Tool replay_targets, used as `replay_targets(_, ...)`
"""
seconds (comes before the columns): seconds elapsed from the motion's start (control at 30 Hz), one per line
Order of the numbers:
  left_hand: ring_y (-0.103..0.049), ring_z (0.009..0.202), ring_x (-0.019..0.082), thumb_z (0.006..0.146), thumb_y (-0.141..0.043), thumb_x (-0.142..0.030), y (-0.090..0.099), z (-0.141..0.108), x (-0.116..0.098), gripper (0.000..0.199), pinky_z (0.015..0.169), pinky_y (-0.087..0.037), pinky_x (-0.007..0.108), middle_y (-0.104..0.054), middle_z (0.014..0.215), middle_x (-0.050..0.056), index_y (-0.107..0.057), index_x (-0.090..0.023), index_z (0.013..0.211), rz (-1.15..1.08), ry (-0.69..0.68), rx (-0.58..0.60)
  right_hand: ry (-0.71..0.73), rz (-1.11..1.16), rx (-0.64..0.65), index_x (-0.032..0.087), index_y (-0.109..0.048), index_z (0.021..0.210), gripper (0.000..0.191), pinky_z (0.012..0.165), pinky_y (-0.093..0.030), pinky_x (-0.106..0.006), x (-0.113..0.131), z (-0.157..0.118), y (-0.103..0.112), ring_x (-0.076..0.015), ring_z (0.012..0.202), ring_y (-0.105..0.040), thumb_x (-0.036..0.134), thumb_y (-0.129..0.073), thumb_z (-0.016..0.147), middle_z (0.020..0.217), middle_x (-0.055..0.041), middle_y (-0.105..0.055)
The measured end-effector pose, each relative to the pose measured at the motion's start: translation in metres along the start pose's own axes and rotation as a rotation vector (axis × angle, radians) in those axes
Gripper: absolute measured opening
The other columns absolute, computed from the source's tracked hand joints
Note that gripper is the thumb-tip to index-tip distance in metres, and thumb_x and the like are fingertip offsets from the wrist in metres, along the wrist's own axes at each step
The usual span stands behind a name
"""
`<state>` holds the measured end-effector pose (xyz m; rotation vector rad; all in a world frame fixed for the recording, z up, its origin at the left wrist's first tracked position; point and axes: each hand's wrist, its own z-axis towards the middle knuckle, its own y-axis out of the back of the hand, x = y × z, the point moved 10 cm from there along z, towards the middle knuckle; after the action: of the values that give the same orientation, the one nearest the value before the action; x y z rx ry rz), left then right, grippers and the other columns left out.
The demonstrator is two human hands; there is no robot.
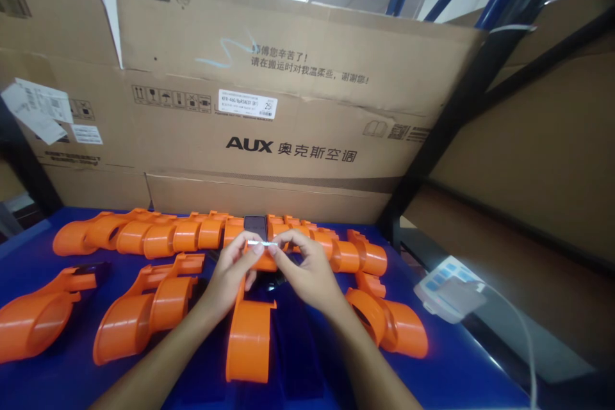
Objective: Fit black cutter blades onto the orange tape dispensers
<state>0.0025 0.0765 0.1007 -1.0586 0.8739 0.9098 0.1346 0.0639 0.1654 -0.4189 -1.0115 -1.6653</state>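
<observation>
Between both hands, at the middle of the view, is a thin white strip with a toothed edge. My left hand pinches its left end, and my right hand pinches the right end. Just beyond the fingertips stands a dark rectangular object. Under my left hand an orange ring-shaped part reaches toward the front; whether the lower fingers touch it cannot be made out. Small dark items lie partly hidden below the hands.
A long row of orange parts lines the back of the blue table. Larger orange parts lie at left, others at right. Cardboard stands behind. A white power strip with a cable hangs at right.
</observation>
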Motion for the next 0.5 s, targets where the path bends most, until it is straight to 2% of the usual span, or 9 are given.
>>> replay_targets(0.13,-0.04,0.041,0.004,0.086,-0.072,-0.045,0.001,0.001,-0.001,0.028,0.037,-0.028,0.019,-0.054,0.071,-0.004,-0.062,-0.019,0.09,0.014,-0.017,-0.001,-0.023,0.023,-0.041,0.022,-0.067,0.089,0.014,0.08,-0.053,-0.034,-0.001,0.0,0.003,-0.0203,0.084,-0.066,0.035,-0.066,0.094,0.088,-0.0034,-0.071)
replay_targets(0.27,-0.039,0.04,0.006,0.086,-0.071,-0.044,0.009,0.003,0.002,0.027,0.038,-0.028,0.019,-0.049,0.064,-0.006,-0.062,-0.02,0.093,0.006,-0.012,-0.044,-0.028,0.022,-0.086,0.022,-0.068,0.09,0.013,0.079,-0.052,-0.033,0.001,-0.001,0.007,-0.0196,0.082,-0.064,0.033,-0.065,0.094,0.087,-0.0031,-0.07)
replay_targets(0.43,-0.041,0.04,0.006,0.082,-0.075,-0.044,0.019,0.005,0.005,0.03,0.038,-0.029,0.019,-0.049,0.062,-0.006,-0.064,-0.021,0.099,-0.031,0.018,-0.115,-0.066,0.068,-0.098,0.022,-0.067,0.089,0.016,0.07,-0.052,-0.029,-0.002,0.0,0.008,-0.0178,0.074,-0.063,0.036,-0.063,0.095,0.082,-0.0012,-0.068)
replay_targets(0.5,-0.041,0.039,0.007,0.081,-0.076,-0.043,0.023,0.005,0.003,0.03,0.038,-0.029,0.019,-0.048,0.059,-0.007,-0.064,-0.021,0.098,-0.046,0.011,-0.139,-0.072,0.075,-0.127,0.022,-0.067,0.089,0.016,0.073,-0.053,-0.03,-0.006,0.001,0.012,-0.0186,0.078,-0.064,0.036,-0.064,0.095,0.084,-0.002,-0.069)
